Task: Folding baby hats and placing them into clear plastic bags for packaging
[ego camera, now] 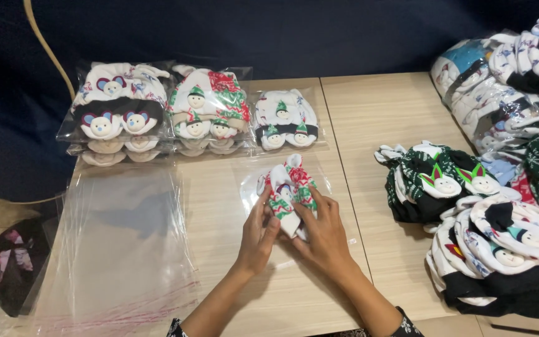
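On the far left, a dark patterned cloth in a clear wrap [9, 265] lies low beside the light wooden counter [382, 112]. On the left part of the counter sits a stack of flat, clear plastic bags with a pink strip along the near edge [120, 249].

Far back on the counter stand three clear packs in a row. The left pack holds white and black baby socks with round mouse faces [116, 112]. The middle pack holds white, red and green socks with little snowman faces [210, 112]. The right pack holds white and black socks with green-hatted snowman faces [284, 118].

In the middle, near the person, a small bundle of red, green and white knitted baby socks [288, 190] lies on a clear bag on the counter. The left hand [258, 237] pinches the near left side of the bundle with its fingers closed on it. The right hand [325, 234] is just beside it and grips the near right side of the same bundle. The two hands touch each other.

On the right lies a loose heap of green, black and white socks with snowman faces [438, 181]. Nearer, there is a bigger heap of white and black socks [506, 249]. Far right, more packs of socks in clear bags [506, 81] are piled up.
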